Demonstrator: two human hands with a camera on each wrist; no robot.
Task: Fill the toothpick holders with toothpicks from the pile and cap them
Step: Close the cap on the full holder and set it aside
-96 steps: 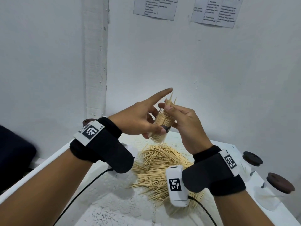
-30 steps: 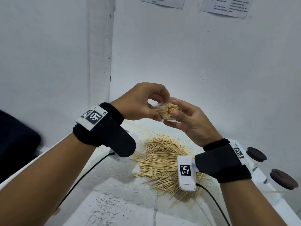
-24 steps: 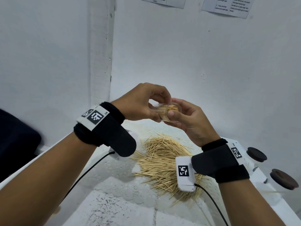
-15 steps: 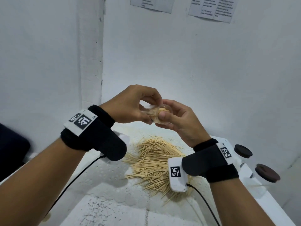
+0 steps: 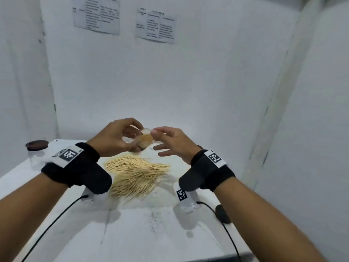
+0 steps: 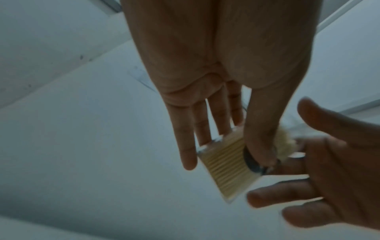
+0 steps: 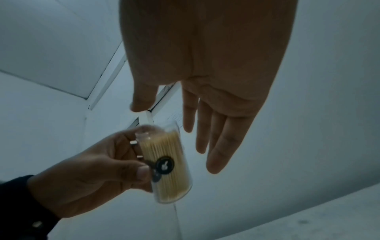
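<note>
Toothpicks fill the holder [image 7: 166, 164], which is held between the curled left hand [image 5: 115, 138] fingers and thumb. Right hand [image 5: 170, 142] fingers are spread, just beside it. No cap is on yet.

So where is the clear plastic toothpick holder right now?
Head view, centre: the clear plastic toothpick holder is gripped in the left hand, above the toothpick pile, beside the open right hand.

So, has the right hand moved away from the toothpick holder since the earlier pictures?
Yes. The right hand has let go and opened toward the right, off the holder, which the left hand grips above the pile.
</note>
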